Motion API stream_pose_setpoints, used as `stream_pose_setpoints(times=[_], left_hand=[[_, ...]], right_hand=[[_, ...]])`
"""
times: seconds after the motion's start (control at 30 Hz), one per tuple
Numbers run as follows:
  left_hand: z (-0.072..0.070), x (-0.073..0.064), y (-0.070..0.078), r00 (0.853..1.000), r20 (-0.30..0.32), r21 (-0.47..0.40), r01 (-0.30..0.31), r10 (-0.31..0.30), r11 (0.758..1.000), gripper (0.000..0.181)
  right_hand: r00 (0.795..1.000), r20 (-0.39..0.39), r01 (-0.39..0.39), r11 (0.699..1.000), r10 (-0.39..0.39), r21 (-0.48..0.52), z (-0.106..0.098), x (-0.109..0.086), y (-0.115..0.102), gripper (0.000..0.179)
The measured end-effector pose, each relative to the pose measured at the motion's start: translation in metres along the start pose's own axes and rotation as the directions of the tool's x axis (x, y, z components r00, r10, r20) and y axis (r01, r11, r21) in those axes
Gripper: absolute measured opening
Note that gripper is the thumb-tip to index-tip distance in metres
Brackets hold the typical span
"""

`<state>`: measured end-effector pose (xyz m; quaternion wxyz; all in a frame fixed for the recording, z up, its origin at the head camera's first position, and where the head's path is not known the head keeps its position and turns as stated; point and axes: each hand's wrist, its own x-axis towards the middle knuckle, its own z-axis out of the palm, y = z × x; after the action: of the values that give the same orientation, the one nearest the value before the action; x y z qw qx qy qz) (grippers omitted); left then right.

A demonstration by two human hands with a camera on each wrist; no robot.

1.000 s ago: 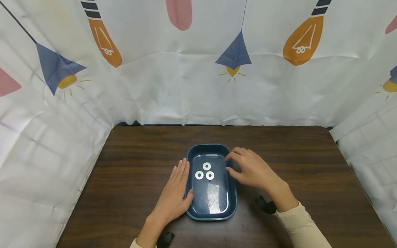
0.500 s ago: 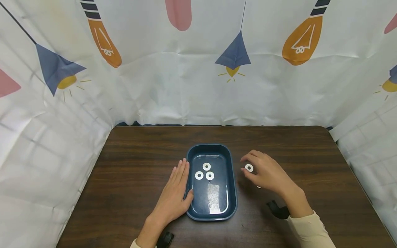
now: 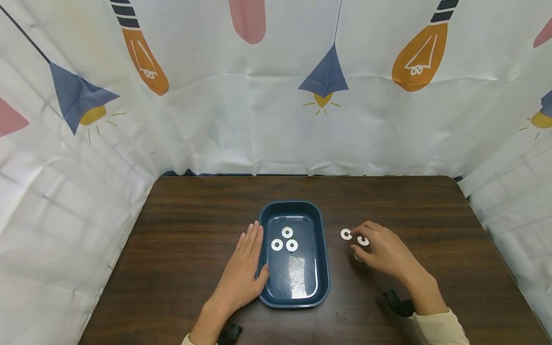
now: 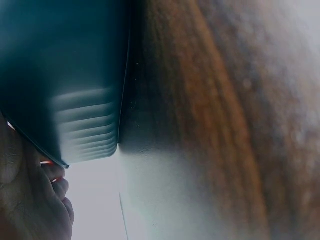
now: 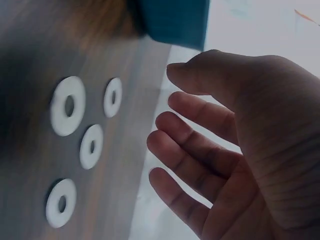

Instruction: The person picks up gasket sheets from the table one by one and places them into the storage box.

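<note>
White flat rings, head view: three lie in a blue rectangular tray; the left hand, fingers straight and together, touches its edge. Left wrist: tray beside that hand. Right wrist: four more on the dark wooden desk, near the right hand, fingers loosely spread.

A brown worktop has rounded far corners. Along its far, left and right edges hangs a creased white curtain, printed with blue lamps, orange bulbs and pink shapes.
</note>
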<state>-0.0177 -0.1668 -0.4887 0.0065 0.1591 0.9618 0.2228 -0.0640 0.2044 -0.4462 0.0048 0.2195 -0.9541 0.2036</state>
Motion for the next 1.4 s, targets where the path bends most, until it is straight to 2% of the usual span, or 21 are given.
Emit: stream_pose_setpoints(times=[0.13,0.33,0.6,0.73,1.13,1.4], left_hand=[[0.0,-0.001,0.0,1.0,0.009,-0.001,0.011,-0.011,1.0,0.096],[0.001,-0.001,-0.001,1.0,0.009,0.0,0.016,-0.016,1.0,0.095],[0.003,0.0,0.0,1.0,-0.007,0.01,-0.013,0.013,1.0,0.094],[0.002,0.0,0.0,1.0,-0.017,0.009,-0.008,0.008,1.0,0.095],[0.003,0.001,-0.001,0.999,-0.03,0.012,-0.011,0.012,1.0,0.097],[0.001,0.001,0.0,1.0,-0.006,-0.01,-0.001,0.001,1.0,0.095]], right_hand=[[1.0,0.018,-0.019,1.0,0.019,0.001,0.005,-0.006,0.006,0.027],[0.994,0.057,-0.092,0.996,0.091,0.02,0.017,-0.016,0.016,0.023],[0.992,0.03,-0.122,0.992,0.123,-0.041,0.029,-0.026,0.025,0.021],[0.989,0.017,-0.142,0.988,0.144,-0.067,0.031,-0.025,0.024,0.02],[0.975,0.04,-0.217,0.973,0.22,-0.078,0.029,-0.022,0.018,0.017],[0.977,0.02,-0.211,0.973,0.213,-0.097,0.03,-0.021,0.019,0.015]])
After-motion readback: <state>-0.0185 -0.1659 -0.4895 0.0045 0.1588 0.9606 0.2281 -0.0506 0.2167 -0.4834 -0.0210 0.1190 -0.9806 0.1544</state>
